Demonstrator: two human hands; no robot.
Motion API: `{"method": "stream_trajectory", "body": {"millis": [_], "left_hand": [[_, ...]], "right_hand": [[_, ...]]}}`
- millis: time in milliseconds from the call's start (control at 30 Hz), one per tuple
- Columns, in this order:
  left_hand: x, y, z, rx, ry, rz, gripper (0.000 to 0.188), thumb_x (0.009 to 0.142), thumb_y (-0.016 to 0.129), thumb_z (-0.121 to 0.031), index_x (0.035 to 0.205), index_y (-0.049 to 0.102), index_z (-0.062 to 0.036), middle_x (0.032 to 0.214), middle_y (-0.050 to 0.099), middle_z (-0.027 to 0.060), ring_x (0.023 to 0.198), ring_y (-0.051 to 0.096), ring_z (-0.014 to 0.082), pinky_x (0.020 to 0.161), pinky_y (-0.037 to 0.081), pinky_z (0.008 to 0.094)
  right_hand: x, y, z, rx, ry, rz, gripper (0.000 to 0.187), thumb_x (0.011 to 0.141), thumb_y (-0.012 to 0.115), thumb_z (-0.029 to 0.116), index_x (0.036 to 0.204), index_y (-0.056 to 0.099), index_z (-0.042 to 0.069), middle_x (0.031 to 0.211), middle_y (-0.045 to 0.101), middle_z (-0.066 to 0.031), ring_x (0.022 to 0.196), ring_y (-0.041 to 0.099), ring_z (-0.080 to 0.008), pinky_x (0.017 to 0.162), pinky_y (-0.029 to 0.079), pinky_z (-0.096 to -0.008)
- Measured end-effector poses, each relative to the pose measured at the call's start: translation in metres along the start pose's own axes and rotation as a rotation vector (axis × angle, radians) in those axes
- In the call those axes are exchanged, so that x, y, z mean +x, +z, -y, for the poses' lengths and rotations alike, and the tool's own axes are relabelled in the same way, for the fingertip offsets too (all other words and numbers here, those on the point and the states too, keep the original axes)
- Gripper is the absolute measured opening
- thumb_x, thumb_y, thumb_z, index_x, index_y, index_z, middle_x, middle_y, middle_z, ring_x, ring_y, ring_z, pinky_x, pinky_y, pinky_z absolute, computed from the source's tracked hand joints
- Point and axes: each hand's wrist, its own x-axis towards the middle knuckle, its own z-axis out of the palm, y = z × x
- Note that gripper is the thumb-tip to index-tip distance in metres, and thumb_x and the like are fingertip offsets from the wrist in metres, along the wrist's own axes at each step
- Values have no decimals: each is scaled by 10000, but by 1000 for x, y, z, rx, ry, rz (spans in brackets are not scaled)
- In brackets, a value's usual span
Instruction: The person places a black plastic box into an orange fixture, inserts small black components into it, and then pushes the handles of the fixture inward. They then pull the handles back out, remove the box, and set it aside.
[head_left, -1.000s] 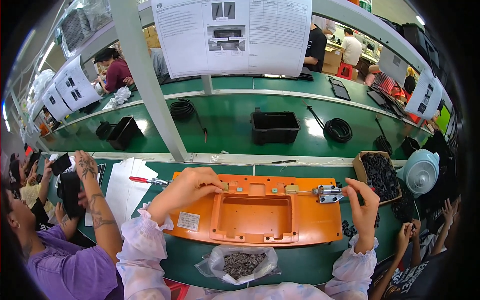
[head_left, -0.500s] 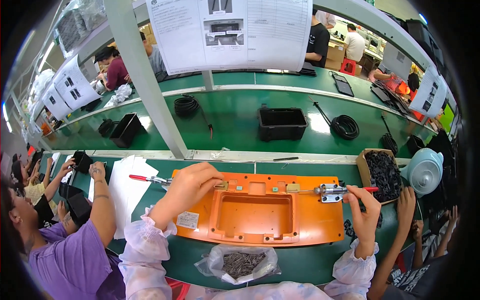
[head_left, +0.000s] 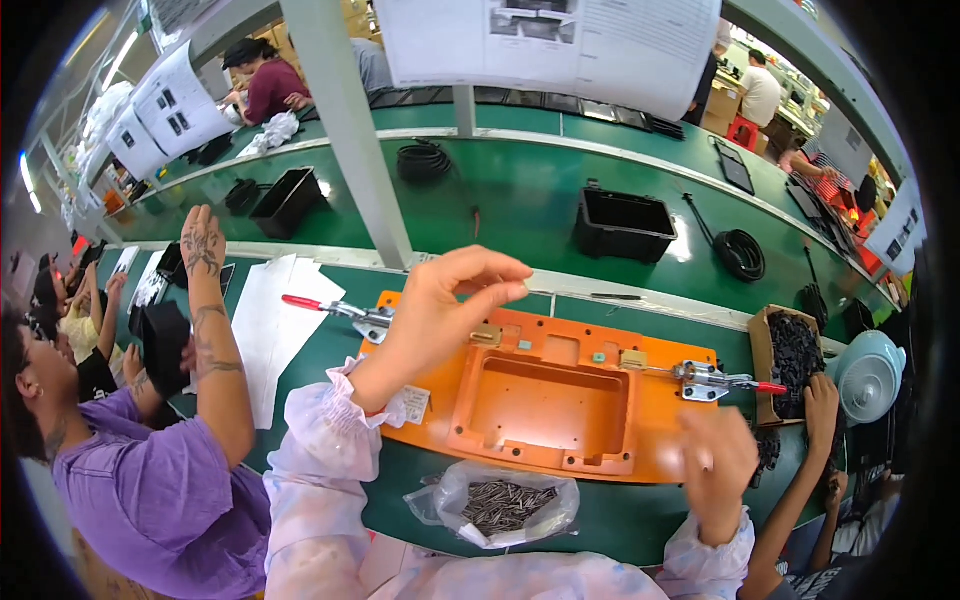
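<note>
An orange fixture [head_left: 655,425] with a rectangular recess lies in front of me. My left hand [head_left: 440,310] is raised over its far left part, thumb and forefinger pinched together; anything between the tips is too small to make out. Smeared by motion, my right hand [head_left: 718,465] hovers at the fixture's near right corner, fingers unclear. To the right is a toggle clamp [head_left: 700,378] with a red handle, its rod reaching a tan block [head_left: 632,360]. A second red-handled toggle clamp [head_left: 370,320] sits at the left, partly behind my left hand.
A clear plastic bag [head_left: 430,507] of small metal pins lies nearest me. At right stand a cardboard box [head_left: 762,385] of black parts and a light-blue fan [head_left: 868,375]. Beyond the rail are an open black box [head_left: 625,225] and coiled cables. Co-workers' arms flank me both sides.
My right hand has let go of the right clamp's handle and come down toward me. My left hand has lifted off the left tan block. The whole view has shifted.
</note>
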Motion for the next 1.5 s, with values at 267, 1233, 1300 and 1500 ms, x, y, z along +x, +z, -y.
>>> {"method": "stream_trajectory", "body": {"millis": [267, 1233, 1300, 1500], "left_hand": [[-12, -26, -1, -151, -225, -13, 154, 956, 679, -128, 1068, 716, -30, 904, 698, 16, 762, 651, 62, 618, 512, 209], [-28, -15, 25, 521, 346, 44, 184, 832, 736, -72, 1007, 695, -34, 868, 684, 84, 764, 659, 265, 680, 537, 336], [-28, -12, 23, 612, 392, 87, 186, 827, 738, -90, 1000, 693, -41, 871, 690, 71, 759, 644, 271, 680, 529, 356], [-27, -16, 27, 461, 224, 160, 220, 774, 778, -46, 985, 724, -22, 768, 685, 90, 723, 630, 235, 663, 509, 320]], "right_hand": [[80, 99, 89, 307, -321, 459, 235, 725, 684, 103, 932, 690, -9, 904, 621, -113, 869, 572, -243, 703, 501, -355], [88, 52, -35, 165, -143, 285, 156, 781, 742, 25, 854, 605, 8, 1071, 549, -126, 981, 595, -289, 806, 521, -354], [71, 48, -52, 155, -57, 235, 133, 776, 736, 57, 815, 614, 22, 1093, 573, -117, 968, 614, -301, 798, 528, -369], [63, 43, -63, 139, -58, 253, 169, 777, 762, 48, 828, 606, 6, 1084, 577, -110, 983, 607, -281, 805, 535, -346]]}}
